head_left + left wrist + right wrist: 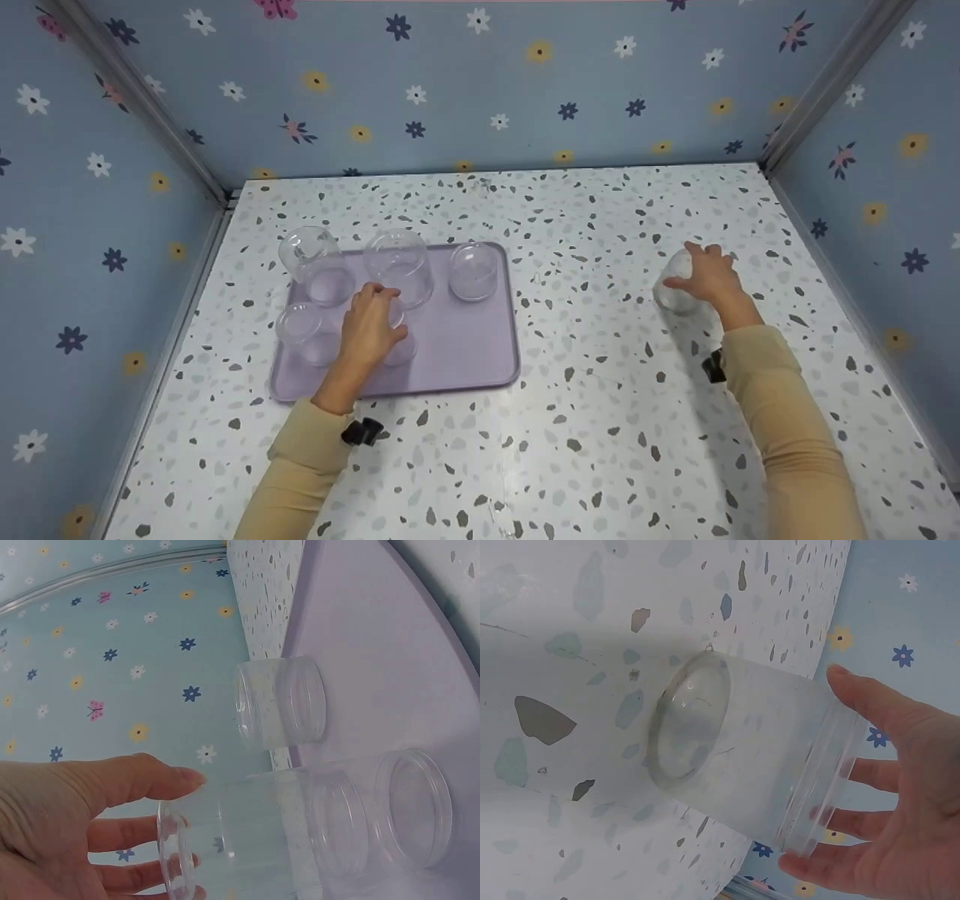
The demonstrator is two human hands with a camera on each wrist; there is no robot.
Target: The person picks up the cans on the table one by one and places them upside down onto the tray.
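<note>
My left hand (367, 322) grips the rim of a clear plastic jar (259, 840) over the purple tray (465, 352). In the left wrist view the thumb lies on the near side of the rim, with the fingers seen through the clear wall. Far to the right, my right hand (711, 276) holds another clear jar (750, 742) by its upper rim. That jar's base is right at the speckled tabletop. Both jars have no lid in view. Part of the left jar is hidden under the hand in the head view.
More clear jars stand on the tray: a back-left jar (330, 285), a wide back-middle jar (401, 274), a short back-right jar (474, 274) and a front-left jar (300, 326). Flower-patterned walls (480, 90) enclose the speckled table (585, 225) at the back and sides.
</note>
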